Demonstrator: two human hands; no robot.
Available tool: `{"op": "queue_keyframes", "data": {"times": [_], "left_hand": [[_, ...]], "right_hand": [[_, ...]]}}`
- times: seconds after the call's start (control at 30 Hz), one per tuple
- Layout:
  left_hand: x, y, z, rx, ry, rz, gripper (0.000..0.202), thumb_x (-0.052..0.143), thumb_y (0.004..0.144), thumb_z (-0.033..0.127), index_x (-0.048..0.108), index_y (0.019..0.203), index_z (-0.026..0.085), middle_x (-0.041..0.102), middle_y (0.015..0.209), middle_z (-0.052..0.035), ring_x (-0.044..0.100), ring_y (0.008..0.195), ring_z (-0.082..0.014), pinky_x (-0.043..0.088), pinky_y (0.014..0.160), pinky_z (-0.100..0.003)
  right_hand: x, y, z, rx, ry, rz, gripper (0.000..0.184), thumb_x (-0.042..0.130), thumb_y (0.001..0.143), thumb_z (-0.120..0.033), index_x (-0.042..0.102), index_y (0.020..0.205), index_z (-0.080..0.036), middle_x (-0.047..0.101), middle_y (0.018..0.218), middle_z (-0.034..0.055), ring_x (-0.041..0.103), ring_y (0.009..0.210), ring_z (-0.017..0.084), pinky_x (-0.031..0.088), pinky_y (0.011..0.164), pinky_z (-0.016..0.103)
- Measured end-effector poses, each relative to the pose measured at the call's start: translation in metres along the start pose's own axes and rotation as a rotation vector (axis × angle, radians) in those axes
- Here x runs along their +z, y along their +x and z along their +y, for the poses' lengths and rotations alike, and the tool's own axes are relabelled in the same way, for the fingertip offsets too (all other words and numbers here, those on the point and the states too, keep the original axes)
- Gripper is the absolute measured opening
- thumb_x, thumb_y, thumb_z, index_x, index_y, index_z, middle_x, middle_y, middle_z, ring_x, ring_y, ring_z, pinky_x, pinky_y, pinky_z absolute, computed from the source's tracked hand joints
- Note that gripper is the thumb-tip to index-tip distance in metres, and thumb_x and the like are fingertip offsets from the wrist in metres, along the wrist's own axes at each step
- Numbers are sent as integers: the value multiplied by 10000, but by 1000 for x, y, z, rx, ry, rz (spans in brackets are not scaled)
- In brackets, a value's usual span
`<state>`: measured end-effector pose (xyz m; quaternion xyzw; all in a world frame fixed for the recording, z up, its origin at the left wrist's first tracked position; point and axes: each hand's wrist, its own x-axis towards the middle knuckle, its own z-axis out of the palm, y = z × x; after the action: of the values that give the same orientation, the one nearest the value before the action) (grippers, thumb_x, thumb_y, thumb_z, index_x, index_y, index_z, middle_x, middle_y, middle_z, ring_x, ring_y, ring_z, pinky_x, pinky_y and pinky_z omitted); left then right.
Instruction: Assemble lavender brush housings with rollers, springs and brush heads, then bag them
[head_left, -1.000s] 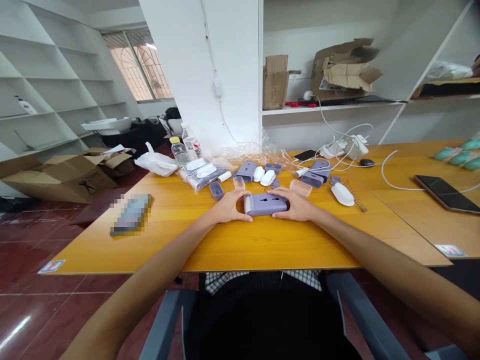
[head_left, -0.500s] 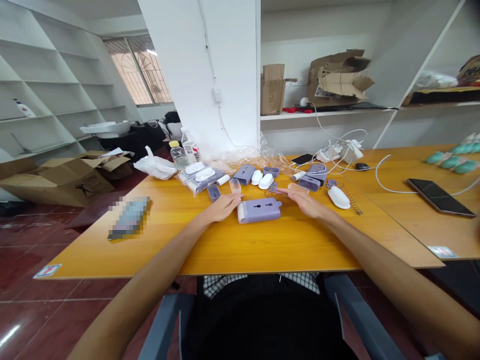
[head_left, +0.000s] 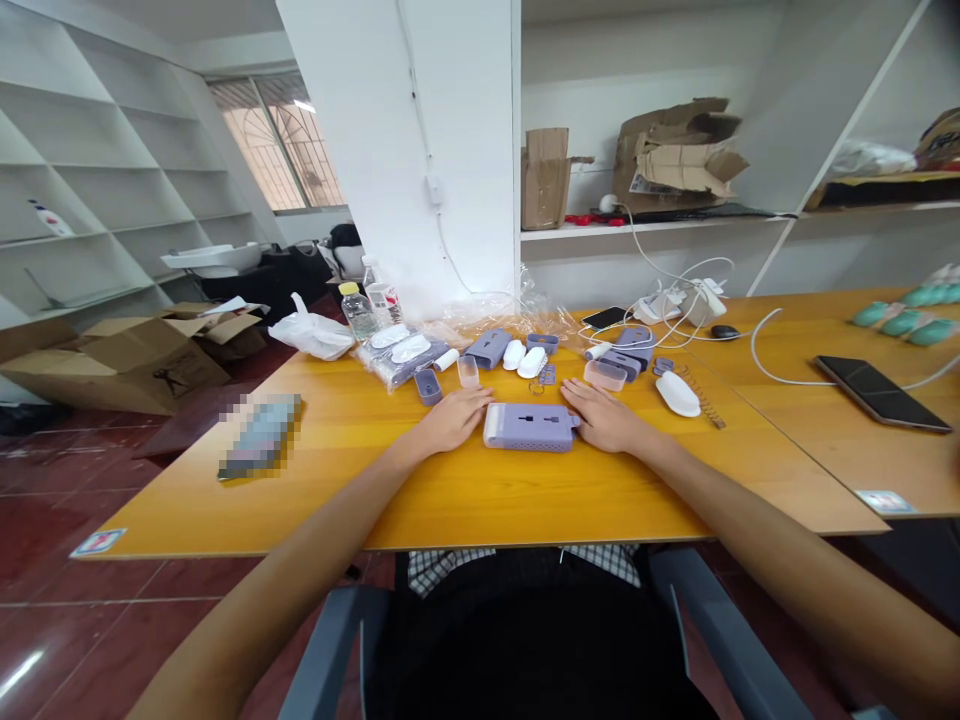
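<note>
A purple plastic case (head_left: 529, 428) with a clear end on its left and two dark slots on top lies on the table between my hands. My left hand (head_left: 456, 418) rests flat on the wood at its left end, fingers stretched out. On the other side, my right hand (head_left: 604, 415) lies palm down and open by the case's small tab, seemingly touching it. Just beyond are a clear cup (head_left: 468, 373), a purple cup (head_left: 428, 388), a pinkish clear cover (head_left: 604, 376) and a small purple part (head_left: 548, 375).
White oval pieces (head_left: 533, 361) and purple housings (head_left: 487, 348) lie behind. On the right are a white shell (head_left: 678, 394), a spring (head_left: 710, 410) and a tablet (head_left: 882, 392). Bottles (head_left: 357, 312) and a white bag (head_left: 313, 334) stand back left; a blurred packet (head_left: 261, 437) lies left.
The purple case has shifted slightly right and turned a little. My hands have lowered from a raised pose to lie flat on the table, the right one nearer the case.
</note>
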<state>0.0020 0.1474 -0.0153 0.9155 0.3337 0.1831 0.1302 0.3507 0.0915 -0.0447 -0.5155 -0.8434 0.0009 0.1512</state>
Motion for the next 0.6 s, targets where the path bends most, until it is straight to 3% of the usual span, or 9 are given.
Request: {"op": "queue_keyframes", "data": {"times": [0.27,0.6], "left_hand": [[10,0,2,-67,179,-59,569,418,1075,336,520,1579,94,468,1685,-214,426,1598,-335,313,1332,-560],[12,0,12,-130,247,-135,594,331,1096,320,426,1643,109,364,1750,-194,315,1653,-331,251,1350,-569]], "right_hand": [[-1,0,1,3,-16,-37,715,483,941,-231,465,1642,-93,453,1709,195,382,1617,380,317,1319,633],[0,0,5,0,3,-50,767,513,901,-232,453,1655,-105,443,1717,183,364,1625,377,311,1323,631]]}}
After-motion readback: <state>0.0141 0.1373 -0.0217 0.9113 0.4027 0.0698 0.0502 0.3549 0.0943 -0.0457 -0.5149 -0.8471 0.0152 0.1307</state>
